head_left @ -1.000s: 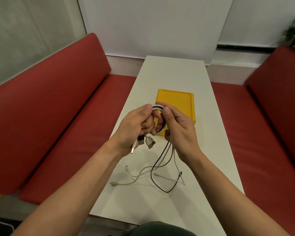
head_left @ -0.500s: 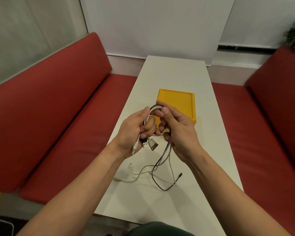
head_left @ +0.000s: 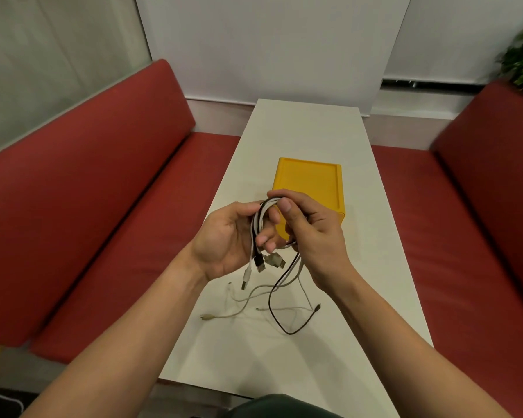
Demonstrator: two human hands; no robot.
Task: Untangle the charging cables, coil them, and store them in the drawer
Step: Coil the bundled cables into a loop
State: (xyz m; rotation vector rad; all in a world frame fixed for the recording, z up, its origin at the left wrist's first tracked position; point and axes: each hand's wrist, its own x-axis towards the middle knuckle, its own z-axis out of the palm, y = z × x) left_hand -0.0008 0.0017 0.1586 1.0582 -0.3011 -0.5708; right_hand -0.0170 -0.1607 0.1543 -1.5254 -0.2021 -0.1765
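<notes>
Left hand (head_left: 227,236) now looser; four cables (head_left: 261,224).

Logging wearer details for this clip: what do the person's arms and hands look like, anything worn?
Both forearms are bare up to the frame edge, with no sleeves visible. The left hand and right hand show no gloves, rings, watch or wristbands. Nails are short and unpainted.

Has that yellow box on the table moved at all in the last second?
No. The yellow box sits at the same spot on the white table.
</notes>
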